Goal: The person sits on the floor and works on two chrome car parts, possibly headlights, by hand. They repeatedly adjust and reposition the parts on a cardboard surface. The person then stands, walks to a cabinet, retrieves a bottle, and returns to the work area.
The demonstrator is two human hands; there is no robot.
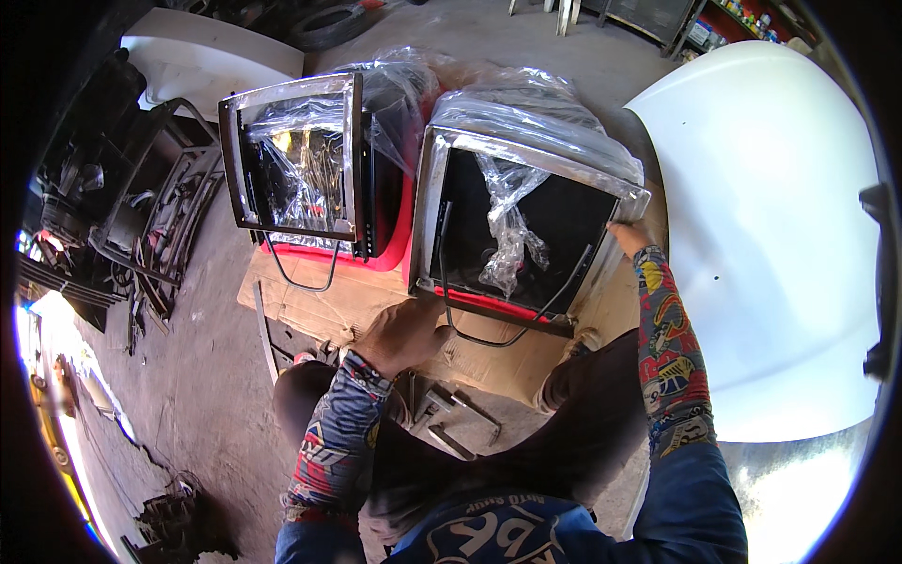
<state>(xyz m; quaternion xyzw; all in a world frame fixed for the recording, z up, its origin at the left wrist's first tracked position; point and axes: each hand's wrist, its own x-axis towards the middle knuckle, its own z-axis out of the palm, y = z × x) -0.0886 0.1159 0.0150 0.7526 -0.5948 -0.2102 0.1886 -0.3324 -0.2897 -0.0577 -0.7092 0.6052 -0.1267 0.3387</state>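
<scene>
Multicoloured printed sleeves (pixel 673 343) meet a blue shirt (pixel 691 498).

From my end of the feed, the plainest print is on the blue shirt (pixel 498 538): large white letters inside an outlined emblem, with a smaller row of capitals above them in my view, all upside down to me. The left sleeve (pixel 334 437) has pale lettering worked into its coloured pattern. The right sleeve (pixel 672 343) mixes letters with red, yellow and grey badges. I also see coloured containers (pixel 738 21) on the far shelf; they may bear labels, but they're too small to read.
</scene>
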